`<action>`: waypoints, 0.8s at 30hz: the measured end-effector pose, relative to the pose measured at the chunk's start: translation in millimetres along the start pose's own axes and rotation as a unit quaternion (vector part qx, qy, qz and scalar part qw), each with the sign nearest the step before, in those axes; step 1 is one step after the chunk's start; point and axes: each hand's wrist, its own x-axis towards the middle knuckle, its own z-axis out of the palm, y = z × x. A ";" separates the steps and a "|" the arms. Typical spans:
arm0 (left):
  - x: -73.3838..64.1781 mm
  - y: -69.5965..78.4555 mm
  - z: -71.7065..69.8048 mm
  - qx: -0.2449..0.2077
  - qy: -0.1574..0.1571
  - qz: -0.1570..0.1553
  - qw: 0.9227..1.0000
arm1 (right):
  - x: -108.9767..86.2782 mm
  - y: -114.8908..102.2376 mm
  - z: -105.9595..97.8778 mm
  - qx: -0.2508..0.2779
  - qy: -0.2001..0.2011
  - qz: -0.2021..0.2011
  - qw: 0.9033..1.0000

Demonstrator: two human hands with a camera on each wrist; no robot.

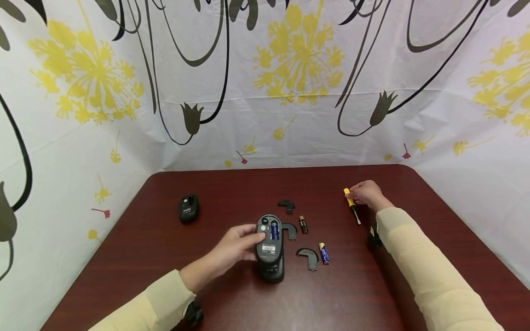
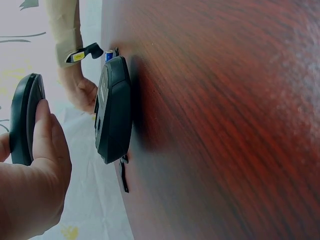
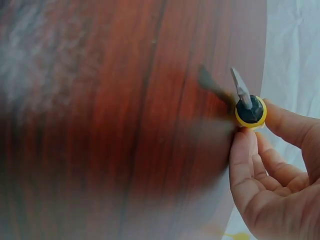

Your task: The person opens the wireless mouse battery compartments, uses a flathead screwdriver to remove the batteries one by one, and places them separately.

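Left hand (image 1: 233,248): grip curled around upturned black mouse (image 1: 270,246), centre of bench (image 1: 232,188), battery bay open, blue cell inside. Right hand (image 1: 366,194): grip pinching yellow-handled screwdriver (image 1: 351,205), far right. Loose batteries (image 1: 324,253) and black covers (image 1: 308,257) between.

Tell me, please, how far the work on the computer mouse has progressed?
Done: the mouse lies upside down with its cover off and a blue battery seated; three covers lie beside it. In hand: the left hand holds the mouse, and the right hand pinches the screwdriver. Left: two loose batteries and a second mouse wait untouched.
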 end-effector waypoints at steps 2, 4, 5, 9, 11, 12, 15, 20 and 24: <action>0.2 -0.1 -0.1 -0.001 -0.002 0.000 1.000 | -0.7 -0.3 0.1 0.002 -0.002 -0.003 1.000; 0.4 -0.2 -0.1 -0.002 -0.003 0.001 1.000 | -2.0 -1.1 -0.2 0.004 -0.006 -0.004 1.000; 0.4 -0.4 -0.1 -0.003 -0.002 0.000 1.000 | -2.9 -1.6 -0.4 0.008 -0.010 -0.004 1.000; 0.3 -1.2 -0.1 -0.003 0.001 -0.003 1.000 | -5.5 -2.6 -2.7 0.027 -0.025 0.004 0.999; -0.1 -1.5 0.0 -0.003 0.001 -0.005 1.000 | -6.0 -2.2 -3.7 0.042 -0.031 0.011 0.999; -0.2 -1.6 0.1 -0.002 0.001 -0.005 1.000 | -6.0 -1.8 -4.3 0.049 -0.033 0.014 0.998; -0.7 -1.6 0.5 -0.001 0.001 -0.004 1.000 | -5.4 0.1 -5.3 0.071 -0.039 0.014 0.997; -0.9 -1.6 1.5 -0.002 0.002 -0.001 1.000 | -5.8 1.3 -6.5 0.112 -0.057 0.013 0.992; -0.9 -1.3 1.9 0.000 0.003 -0.002 1.000 | -7.6 -1.4 -7.1 0.143 -0.065 0.021 0.987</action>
